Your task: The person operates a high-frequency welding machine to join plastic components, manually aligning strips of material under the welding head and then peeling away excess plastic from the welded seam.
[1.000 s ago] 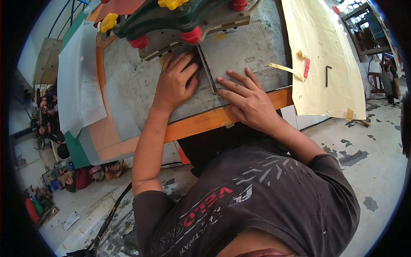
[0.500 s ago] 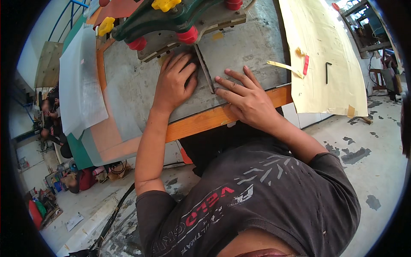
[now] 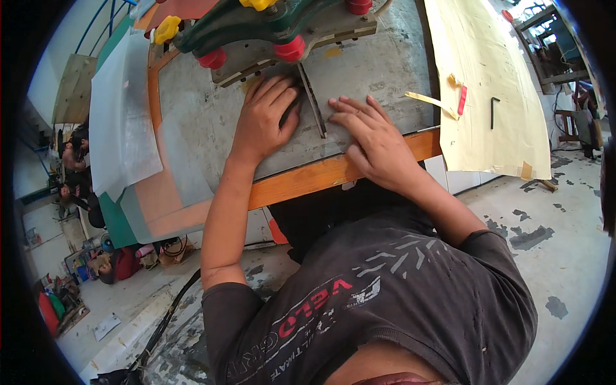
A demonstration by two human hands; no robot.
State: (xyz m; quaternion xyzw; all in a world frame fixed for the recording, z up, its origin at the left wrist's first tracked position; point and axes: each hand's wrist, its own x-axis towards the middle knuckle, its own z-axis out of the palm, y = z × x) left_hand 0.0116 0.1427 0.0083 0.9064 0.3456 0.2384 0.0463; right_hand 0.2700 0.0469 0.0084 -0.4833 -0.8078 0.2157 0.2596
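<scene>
The grey counter (image 3: 212, 122) fills the upper middle, with a green machine head (image 3: 269, 22) at 12 o'clock blocking its far edge. A cream sheet (image 3: 487, 77) lies at 2 o'clock. Both hands press flat, each grip open: left hand (image 3: 263, 122), right hand (image 3: 375, 138), either side of the dark narrow strip (image 3: 314, 106).

Upper centre of frame: green machine head (image 3: 269, 25) with red knobs (image 3: 290, 49) overhangs the grey metal table (image 3: 192, 115), blocking passage above both hands. Centre: narrow dark blade (image 3: 313, 102) stands between them. Centre left: bare table surface, open.
</scene>
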